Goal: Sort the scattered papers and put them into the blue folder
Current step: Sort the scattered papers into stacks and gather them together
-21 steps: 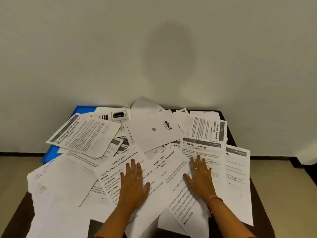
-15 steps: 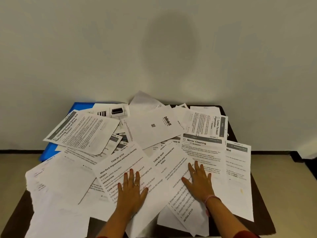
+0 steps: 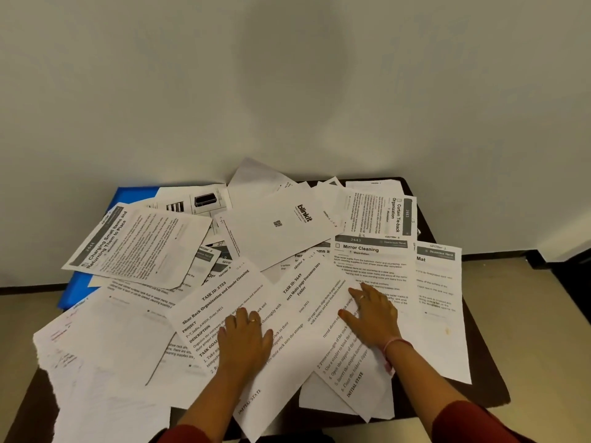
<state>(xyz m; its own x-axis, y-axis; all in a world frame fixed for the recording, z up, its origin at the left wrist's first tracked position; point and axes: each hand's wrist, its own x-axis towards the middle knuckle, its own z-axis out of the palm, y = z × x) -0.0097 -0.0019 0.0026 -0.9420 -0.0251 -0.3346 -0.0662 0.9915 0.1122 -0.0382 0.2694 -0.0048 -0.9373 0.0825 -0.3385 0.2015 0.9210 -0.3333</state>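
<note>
Several printed white papers (image 3: 275, 231) lie scattered and overlapping across a dark table (image 3: 489, 372). The blue folder (image 3: 72, 290) lies at the far left under the pile, only its corner and left edge showing. My left hand (image 3: 244, 340) rests palm down on the "Shoe Rack Organization" sheet (image 3: 224, 302), its fingers curling slightly at the tips. My right hand (image 3: 372, 316) lies flat on the "Task ID 3649" sheet (image 3: 323, 318), next to the "Mirror Cleaning" sheet (image 3: 371, 260). Neither hand grips anything.
A pale wall (image 3: 287, 75) stands directly behind the table. Some sheets hang over the table's front and left edges. Beige floor (image 3: 543, 314) shows on both sides, with a dark skirting strip along the wall.
Both hands have slid toward me across the papers. My left fingers have drawn in a little. The papers look barely shifted.
</note>
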